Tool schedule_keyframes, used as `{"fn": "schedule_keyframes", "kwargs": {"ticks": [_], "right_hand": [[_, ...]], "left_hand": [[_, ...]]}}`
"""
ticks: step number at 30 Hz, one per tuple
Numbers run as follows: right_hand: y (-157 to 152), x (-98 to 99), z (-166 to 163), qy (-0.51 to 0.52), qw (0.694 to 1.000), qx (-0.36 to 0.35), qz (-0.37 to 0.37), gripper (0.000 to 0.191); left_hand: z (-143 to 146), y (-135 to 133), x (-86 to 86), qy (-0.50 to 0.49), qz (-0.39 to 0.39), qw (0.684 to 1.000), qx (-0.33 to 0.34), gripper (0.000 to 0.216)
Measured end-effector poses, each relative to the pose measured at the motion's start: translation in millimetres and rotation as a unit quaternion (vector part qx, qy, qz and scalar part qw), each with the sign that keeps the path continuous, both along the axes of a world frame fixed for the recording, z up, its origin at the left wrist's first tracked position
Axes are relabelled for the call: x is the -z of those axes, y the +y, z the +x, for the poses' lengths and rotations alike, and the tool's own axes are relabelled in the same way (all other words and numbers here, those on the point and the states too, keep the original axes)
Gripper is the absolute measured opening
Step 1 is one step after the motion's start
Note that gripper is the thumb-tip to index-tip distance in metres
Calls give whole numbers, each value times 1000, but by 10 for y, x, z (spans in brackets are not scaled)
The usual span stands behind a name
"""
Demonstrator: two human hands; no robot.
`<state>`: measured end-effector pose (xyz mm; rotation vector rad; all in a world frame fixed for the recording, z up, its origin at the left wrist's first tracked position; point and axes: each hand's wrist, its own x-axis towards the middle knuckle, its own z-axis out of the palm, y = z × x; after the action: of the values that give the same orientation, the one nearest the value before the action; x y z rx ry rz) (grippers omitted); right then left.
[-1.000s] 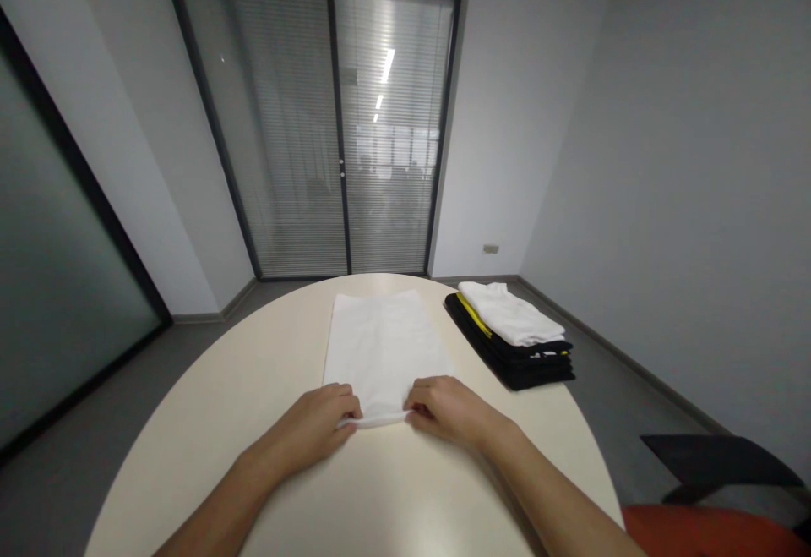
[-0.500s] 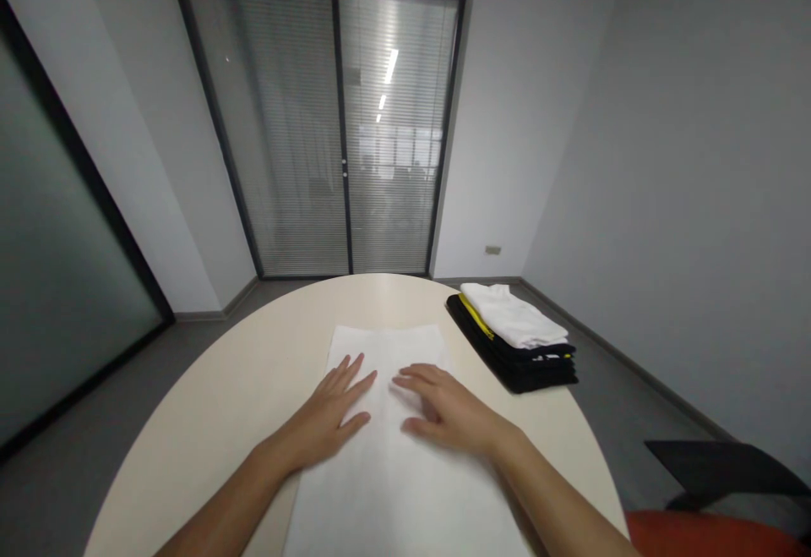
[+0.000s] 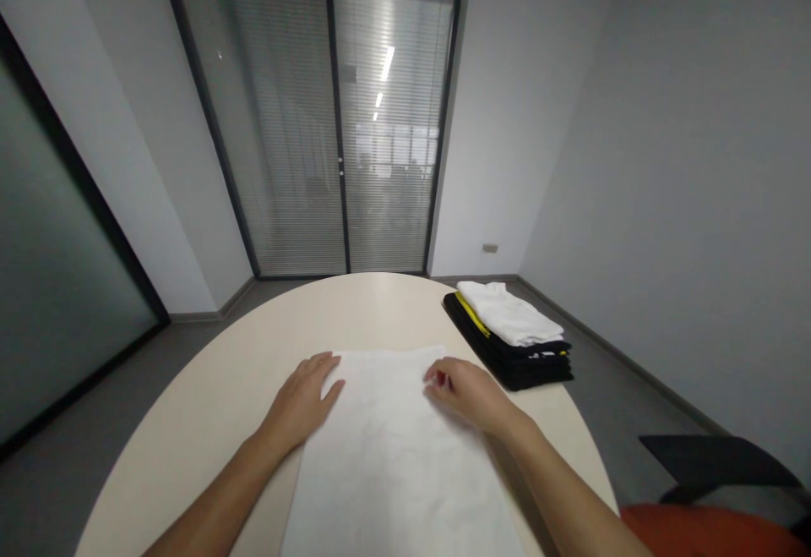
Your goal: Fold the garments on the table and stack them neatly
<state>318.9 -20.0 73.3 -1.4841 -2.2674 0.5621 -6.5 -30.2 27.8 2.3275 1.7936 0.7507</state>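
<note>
A white cloth [image 3: 393, 447] lies flat on the round cream table [image 3: 209, 405], reaching from mid-table back toward me. My left hand [image 3: 302, 401] rests at the cloth's far left corner with its fingers stretched out flat. At the far right corner my right hand [image 3: 470, 393] has its fingers curled onto the cloth's edge, seemingly pinching it.
A pile of folded clothes [image 3: 513, 333], black with a yellow stripe and a white piece on top, sits at the table's right edge. A dark chair with an orange seat [image 3: 715, 489] stands at the lower right. Glass doors with blinds [image 3: 335, 134] close the room ahead.
The cloth, held at its near edge a second ago, was drawn toward me and laid out flat. My hands then slid apart from its middle to its far corners.
</note>
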Motion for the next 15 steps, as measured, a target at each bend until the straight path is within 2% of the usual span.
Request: {"fn": "schedule_keyframes", "kwargs": {"ticks": [2,4,9,12,15], "right_hand": [[126,91,73,-14,992,114,59,22],[253,196,164,-10,983,173,61,25],[474,408,334,17,987,158,-13,28],[539,473,354,48,987,151,-16,17],[566,508,335,116,984,135,-31,12]], "left_hand": [[-107,128,142,-14,6,999,-36,50],[-187,218,220,-46,-10,997,-55,51],[-208,293,190,-160,-67,982,-71,51],[-158,307,115,-195,-82,974,-75,50],[-116,319,47,-209,-87,972,-69,35]]}}
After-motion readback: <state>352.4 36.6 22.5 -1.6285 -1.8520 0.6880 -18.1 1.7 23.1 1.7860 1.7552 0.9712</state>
